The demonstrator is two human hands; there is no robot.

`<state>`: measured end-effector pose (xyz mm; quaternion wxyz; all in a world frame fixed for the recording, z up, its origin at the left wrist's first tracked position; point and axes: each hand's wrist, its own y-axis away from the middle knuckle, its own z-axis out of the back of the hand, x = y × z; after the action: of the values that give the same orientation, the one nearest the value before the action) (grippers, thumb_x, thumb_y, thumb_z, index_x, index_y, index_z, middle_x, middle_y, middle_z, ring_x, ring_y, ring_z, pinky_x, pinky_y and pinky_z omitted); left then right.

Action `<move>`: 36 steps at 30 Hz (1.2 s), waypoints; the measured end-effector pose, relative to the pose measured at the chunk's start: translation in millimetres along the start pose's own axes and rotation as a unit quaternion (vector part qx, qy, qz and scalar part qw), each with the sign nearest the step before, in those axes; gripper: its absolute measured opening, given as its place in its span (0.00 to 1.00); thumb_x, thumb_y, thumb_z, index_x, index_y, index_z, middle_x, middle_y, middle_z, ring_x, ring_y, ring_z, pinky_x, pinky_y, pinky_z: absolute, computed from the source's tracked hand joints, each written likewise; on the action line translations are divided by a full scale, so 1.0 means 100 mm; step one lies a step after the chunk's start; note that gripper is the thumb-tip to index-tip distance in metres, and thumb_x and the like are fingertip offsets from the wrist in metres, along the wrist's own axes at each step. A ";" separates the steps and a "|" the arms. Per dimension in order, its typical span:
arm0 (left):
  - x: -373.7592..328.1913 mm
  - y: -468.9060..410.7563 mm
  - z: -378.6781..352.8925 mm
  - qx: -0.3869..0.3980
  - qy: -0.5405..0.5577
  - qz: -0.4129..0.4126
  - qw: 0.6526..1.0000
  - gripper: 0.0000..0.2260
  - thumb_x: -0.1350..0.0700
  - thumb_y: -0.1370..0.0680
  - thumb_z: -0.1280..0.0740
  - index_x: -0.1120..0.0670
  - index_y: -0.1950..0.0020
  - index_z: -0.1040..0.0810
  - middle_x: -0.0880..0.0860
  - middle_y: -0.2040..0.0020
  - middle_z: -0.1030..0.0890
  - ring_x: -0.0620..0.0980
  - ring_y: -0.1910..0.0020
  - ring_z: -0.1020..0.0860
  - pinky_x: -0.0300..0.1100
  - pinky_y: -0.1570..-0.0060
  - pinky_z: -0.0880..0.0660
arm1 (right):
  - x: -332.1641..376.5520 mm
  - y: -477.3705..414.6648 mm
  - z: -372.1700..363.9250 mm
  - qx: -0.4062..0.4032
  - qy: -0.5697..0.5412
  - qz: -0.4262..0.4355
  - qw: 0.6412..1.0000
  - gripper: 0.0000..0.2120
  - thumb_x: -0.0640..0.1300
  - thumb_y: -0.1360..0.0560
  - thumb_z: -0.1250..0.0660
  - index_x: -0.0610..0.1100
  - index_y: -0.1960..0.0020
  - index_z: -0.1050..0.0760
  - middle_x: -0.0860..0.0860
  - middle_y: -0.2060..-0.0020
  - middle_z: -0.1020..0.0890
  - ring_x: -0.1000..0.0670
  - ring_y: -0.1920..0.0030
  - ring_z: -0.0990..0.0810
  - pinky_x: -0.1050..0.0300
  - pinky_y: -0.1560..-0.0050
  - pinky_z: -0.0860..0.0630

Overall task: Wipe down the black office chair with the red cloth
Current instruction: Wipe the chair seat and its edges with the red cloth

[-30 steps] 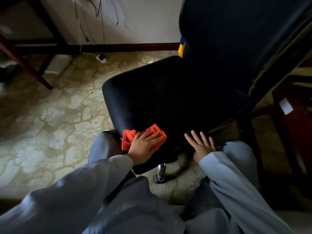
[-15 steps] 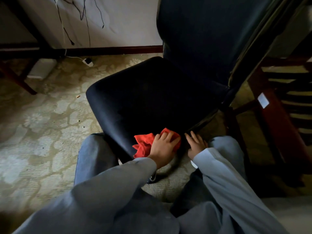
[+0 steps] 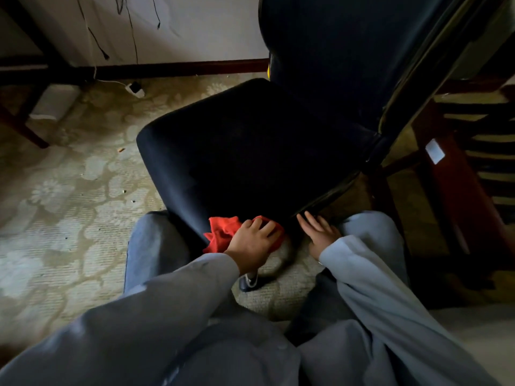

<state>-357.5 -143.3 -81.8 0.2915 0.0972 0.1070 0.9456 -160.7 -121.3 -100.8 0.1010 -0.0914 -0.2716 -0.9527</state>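
I'm looking into a dim room, a home study or small office: worn floral carpet [image 3: 64,207], dark skirting board [image 3: 181,68] under a pale wall [image 3: 209,29] with loose cables [image 3: 133,29], a black office chair [image 3: 250,151], reddish wooden furniture [image 3: 451,174] beside it

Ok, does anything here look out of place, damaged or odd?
Small crumbs litter the patterned carpet left of the black office chair. Loose cables dangle down the wall above a plug lying on the floor. The backrest edge looks pale, perhaps worn, but it is too dark to be sure.
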 end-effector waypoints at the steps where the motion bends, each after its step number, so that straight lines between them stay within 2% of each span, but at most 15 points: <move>1: 0.03 0.05 -0.03 0.004 0.002 0.002 1.000 0.32 0.49 0.24 0.36 0.52 0.24 0.46 0.53 0.27 0.42 0.58 0.32 0.38 0.48 0.38 0.36 | 0.00 0.00 0.00 0.004 0.000 0.001 1.000 0.35 0.36 0.24 0.47 0.55 0.24 0.58 0.54 0.24 0.58 0.48 0.24 0.59 0.51 0.27 0.54; 7: 0.30 0.47 -0.18 0.015 0.106 0.029 0.994 0.19 0.48 0.20 0.43 0.45 0.28 0.35 0.48 0.31 0.34 0.52 0.35 0.32 0.46 0.40 0.34 | 0.05 0.02 -0.04 0.015 0.020 0.010 1.000 0.37 0.36 0.24 0.47 0.59 0.24 0.59 0.57 0.24 0.58 0.48 0.24 0.59 0.49 0.28 0.56; 11: 0.36 0.58 -0.17 -0.095 0.185 0.032 0.978 0.16 0.48 0.24 0.43 0.47 0.42 0.21 0.50 0.50 0.22 0.52 0.56 0.21 0.46 0.59 0.23 | 0.07 0.00 -0.06 0.028 0.018 0.006 0.999 0.38 0.35 0.25 0.47 0.59 0.25 0.61 0.57 0.24 0.60 0.48 0.24 0.60 0.47 0.28 0.55; 13: 0.33 0.52 -0.15 -0.136 0.198 0.054 0.969 0.16 0.48 0.26 0.41 0.49 0.42 0.20 0.50 0.52 0.22 0.50 0.59 0.22 0.44 0.61 0.23 | 0.09 0.00 -0.06 0.029 0.024 0.002 0.999 0.38 0.35 0.24 0.46 0.58 0.24 0.62 0.57 0.24 0.61 0.46 0.24 0.60 0.45 0.27 0.54; 15: 0.27 0.38 -0.08 -0.153 0.183 0.054 0.970 0.18 0.50 0.27 0.38 0.50 0.40 0.21 0.51 0.51 0.22 0.51 0.57 0.22 0.44 0.59 0.24 | 0.10 0.01 -0.05 0.025 0.035 -0.003 0.999 0.38 0.36 0.24 0.45 0.57 0.24 0.62 0.56 0.24 0.62 0.45 0.24 0.60 0.44 0.27 0.54; 17: 0.18 0.24 -0.01 -0.108 0.181 0.052 0.976 0.21 0.53 0.27 0.36 0.51 0.33 0.27 0.53 0.44 0.25 0.55 0.49 0.24 0.47 0.51 0.27 | 0.11 0.01 -0.03 0.026 0.036 -0.013 0.999 0.38 0.36 0.24 0.45 0.58 0.24 0.62 0.57 0.24 0.61 0.45 0.24 0.60 0.44 0.27 0.54; 19: 0.10 0.12 0.06 -0.057 0.155 0.066 0.984 0.25 0.53 0.23 0.37 0.50 0.27 0.37 0.53 0.35 0.31 0.56 0.39 0.31 0.47 0.41 0.35 | 0.11 0.01 -0.02 0.026 0.045 -0.024 0.998 0.38 0.37 0.24 0.44 0.59 0.24 0.62 0.57 0.24 0.61 0.45 0.24 0.59 0.44 0.28 0.55; 22: 0.03 0.04 0.10 -0.039 0.093 0.070 0.993 0.25 0.53 0.21 0.41 0.52 0.25 0.43 0.53 0.31 0.37 0.56 0.36 0.35 0.47 0.38 0.38 | 0.12 0.02 -0.04 0.014 0.068 -0.040 0.997 0.38 0.41 0.24 0.42 0.59 0.25 0.62 0.57 0.24 0.61 0.45 0.24 0.59 0.44 0.28 0.55; 27: 0.01 0.02 0.14 -0.012 0.063 0.058 0.996 0.25 0.54 0.21 0.40 0.55 0.25 0.42 0.55 0.31 0.36 0.57 0.36 0.34 0.49 0.38 0.37 | 0.16 0.03 -0.04 -0.006 0.076 -0.066 0.995 0.38 0.41 0.24 0.43 0.58 0.24 0.61 0.56 0.24 0.60 0.45 0.24 0.56 0.44 0.27 0.55; 31: 0.13 0.21 0.05 0.020 0.048 0.038 0.998 0.28 0.53 0.25 0.34 0.52 0.26 0.39 0.53 0.30 0.37 0.57 0.35 0.35 0.48 0.38 0.36 | 0.17 0.04 -0.03 0.002 0.059 -0.074 0.995 0.38 0.39 0.25 0.43 0.59 0.24 0.60 0.57 0.24 0.60 0.43 0.24 0.54 0.42 0.27 0.54; 36: 0.29 0.56 -0.05 0.040 0.065 0.042 0.996 0.23 0.55 0.21 0.42 0.48 0.26 0.39 0.51 0.30 0.37 0.55 0.35 0.34 0.48 0.39 0.34 | 0.18 0.03 0.00 0.019 0.050 -0.068 0.996 0.39 0.39 0.26 0.43 0.59 0.24 0.60 0.57 0.24 0.60 0.42 0.24 0.54 0.41 0.28 0.55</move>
<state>-411.3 -172.5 -68.7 0.2397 0.0519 0.1595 0.9563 -176.8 -126.8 -95.3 0.0514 -0.0227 -0.2901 -0.9553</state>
